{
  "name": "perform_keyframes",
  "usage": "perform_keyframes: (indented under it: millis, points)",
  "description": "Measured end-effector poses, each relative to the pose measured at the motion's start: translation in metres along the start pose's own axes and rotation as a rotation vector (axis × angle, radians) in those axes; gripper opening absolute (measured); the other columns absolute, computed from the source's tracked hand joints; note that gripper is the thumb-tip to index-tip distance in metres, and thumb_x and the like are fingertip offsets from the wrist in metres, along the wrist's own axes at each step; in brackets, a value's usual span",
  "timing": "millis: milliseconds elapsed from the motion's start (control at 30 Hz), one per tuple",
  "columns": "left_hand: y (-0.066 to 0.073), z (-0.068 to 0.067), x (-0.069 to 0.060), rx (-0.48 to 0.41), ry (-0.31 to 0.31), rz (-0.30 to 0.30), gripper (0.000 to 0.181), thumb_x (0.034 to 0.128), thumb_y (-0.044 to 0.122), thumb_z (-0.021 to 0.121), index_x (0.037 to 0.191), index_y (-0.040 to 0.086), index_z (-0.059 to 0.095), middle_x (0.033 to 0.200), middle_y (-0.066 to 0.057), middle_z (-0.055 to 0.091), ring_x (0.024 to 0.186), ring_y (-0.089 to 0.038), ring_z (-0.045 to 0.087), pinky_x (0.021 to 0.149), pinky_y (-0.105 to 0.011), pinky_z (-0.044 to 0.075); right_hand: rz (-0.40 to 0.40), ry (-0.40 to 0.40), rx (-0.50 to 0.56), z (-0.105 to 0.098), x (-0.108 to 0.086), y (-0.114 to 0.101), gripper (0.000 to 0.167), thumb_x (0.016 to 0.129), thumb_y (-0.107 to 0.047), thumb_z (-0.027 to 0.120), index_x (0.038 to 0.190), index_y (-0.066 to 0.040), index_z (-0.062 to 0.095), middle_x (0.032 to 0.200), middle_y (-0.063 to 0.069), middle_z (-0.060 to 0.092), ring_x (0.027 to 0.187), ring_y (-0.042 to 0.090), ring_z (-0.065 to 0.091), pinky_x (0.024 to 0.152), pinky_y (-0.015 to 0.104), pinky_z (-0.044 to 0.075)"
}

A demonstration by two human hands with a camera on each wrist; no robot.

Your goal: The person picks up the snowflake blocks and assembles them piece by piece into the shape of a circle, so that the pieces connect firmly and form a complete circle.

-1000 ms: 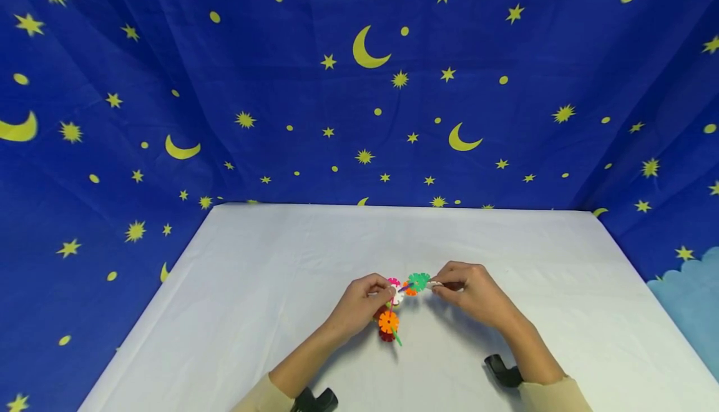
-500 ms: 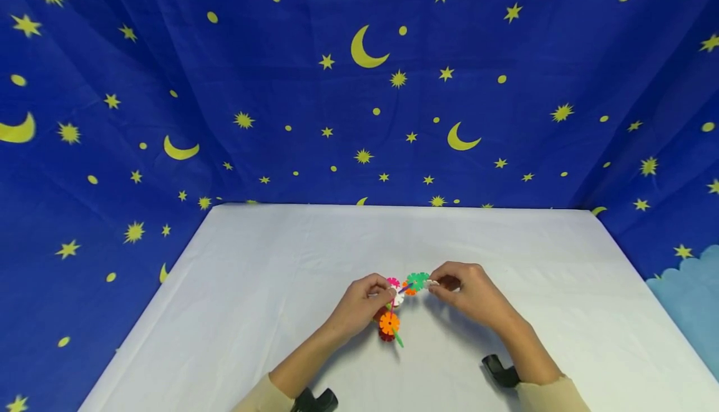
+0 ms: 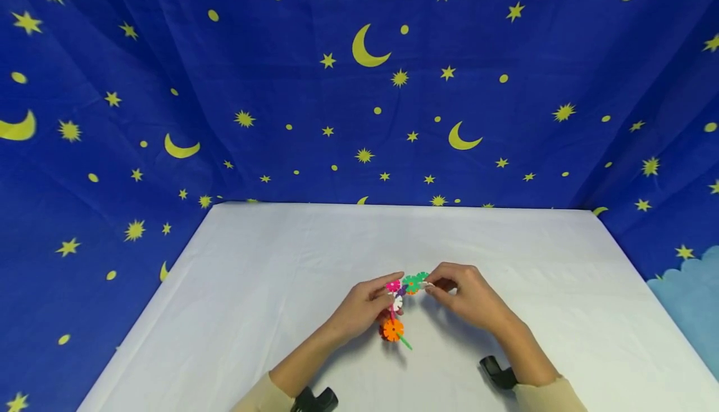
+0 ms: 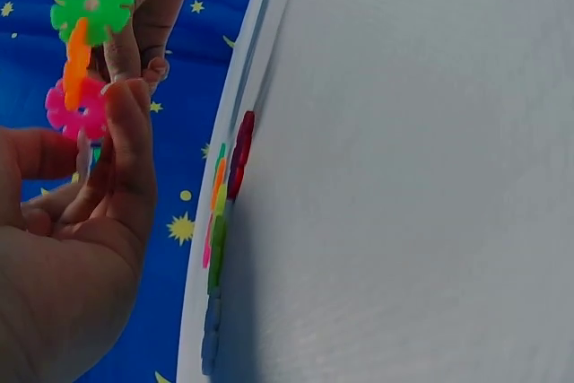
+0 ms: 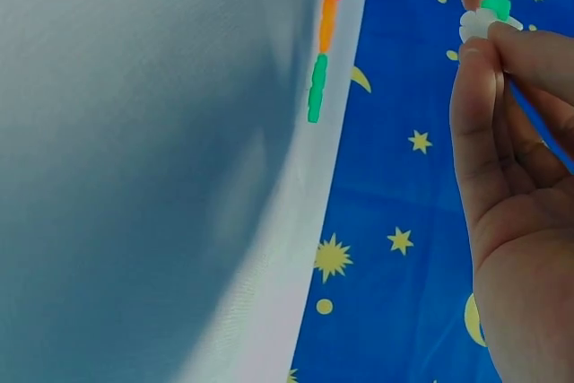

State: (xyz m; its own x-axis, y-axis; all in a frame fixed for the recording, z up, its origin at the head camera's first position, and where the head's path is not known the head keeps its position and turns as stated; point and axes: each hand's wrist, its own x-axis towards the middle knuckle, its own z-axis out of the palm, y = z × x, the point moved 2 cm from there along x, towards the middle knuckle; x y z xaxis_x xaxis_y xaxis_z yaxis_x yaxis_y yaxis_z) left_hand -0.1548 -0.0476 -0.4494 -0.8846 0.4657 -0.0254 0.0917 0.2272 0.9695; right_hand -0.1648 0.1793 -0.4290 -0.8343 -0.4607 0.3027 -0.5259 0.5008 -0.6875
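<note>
Firstly, the surface: one table [image 3: 292, 256], covered in plain white with soft creases, its far edge straight and its sides widening toward the viewer. Surround: deep-blue cloth [image 3: 292, 56], folded at the corners, printed with yellow crescent moons [image 3: 364, 56], stars [image 3: 244, 118] and dots; at far right, a pale-blue scalloped patch [image 3: 691, 299]. Shadows fall on the white beneath the arms. Item: one chain of notched plastic discs, held between the hands near the middle of the table, comprising a pink disc [image 3: 393, 286], a purple disc [image 3: 401, 291], green discs [image 3: 412, 283], white discs and, at its lower end, an orange disc [image 3: 393, 329]. Left hand [image 3: 362, 309]: fingers and thumb closed on the chain near the pink disc, index finger extended above it. Right hand [image 3: 469, 290]: thumb and fingertips together, pinching a white disc [image 5: 475, 24] at the other end, beside the green. Further discs [image 4: 218, 253], seen edge-on, line the white border in both wrist views. Also: two beige sleeves [image 3: 547, 394], and a black fitting [image 3: 497, 372] at each wrist.
</note>
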Motion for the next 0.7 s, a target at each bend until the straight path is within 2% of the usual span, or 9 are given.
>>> perform_keyframes:
  millis: [167,233,467,567,700]
  points:
    - [0.019,-0.001,-0.008,-0.059,-0.059,0.004,0.045,0.0948,0.002,0.053,0.137,0.016,0.054,0.073,-0.009,0.066,0.060,-0.027,0.061,0.053,-0.036,0.052,-0.025,0.002,-0.014,0.000,0.001,-0.003,0.005,0.088,-0.011,0.071,0.089,-0.015,0.071,0.086,-0.002,0.068,0.073,0.004,0.061,0.067,0.025,0.054]
    - [0.022,-0.001,-0.009,-0.059,-0.070,0.011,0.045,0.0944,0.002,0.054,0.138,0.014,0.053,0.071,-0.008,0.066,0.059,-0.027,0.061,0.051,-0.036,0.051,-0.028,0.002,-0.016,0.000,0.001,-0.003,0.005,0.088,-0.011,0.071,0.088,-0.015,0.071,0.086,-0.001,0.068,0.073,0.004,0.061,0.067,0.025,0.054]
    - [-0.003,-0.002,0.000,-0.079,-0.110,0.020,0.046,0.0928,0.002,0.056,0.137,0.015,0.054,0.072,-0.008,0.067,0.056,-0.022,0.059,0.057,-0.043,0.055,-0.056,-0.008,-0.032,0.004,0.000,-0.002,0.004,0.086,-0.009,0.073,0.088,-0.012,0.072,0.084,-0.006,0.067,0.072,0.003,0.061,0.064,0.024,0.053]
    - [-0.003,-0.004,0.000,-0.062,-0.128,0.024,0.047,0.0921,0.003,0.056,0.137,0.016,0.055,0.073,-0.007,0.068,0.056,-0.020,0.060,0.056,-0.041,0.055,-0.056,-0.008,-0.033,0.006,0.000,-0.002,0.003,0.085,-0.008,0.073,0.087,-0.010,0.072,0.084,-0.005,0.067,0.073,0.003,0.061,0.064,0.024,0.053]
    - [-0.002,-0.006,-0.001,-0.059,-0.139,0.018,0.047,0.0921,0.003,0.057,0.137,0.015,0.054,0.073,-0.007,0.068,0.056,-0.023,0.061,0.055,-0.042,0.055,-0.062,-0.009,-0.040,0.008,0.001,-0.004,0.006,0.085,-0.006,0.073,0.086,-0.011,0.071,0.083,-0.008,0.066,0.072,0.003,0.061,0.063,0.024,0.053]
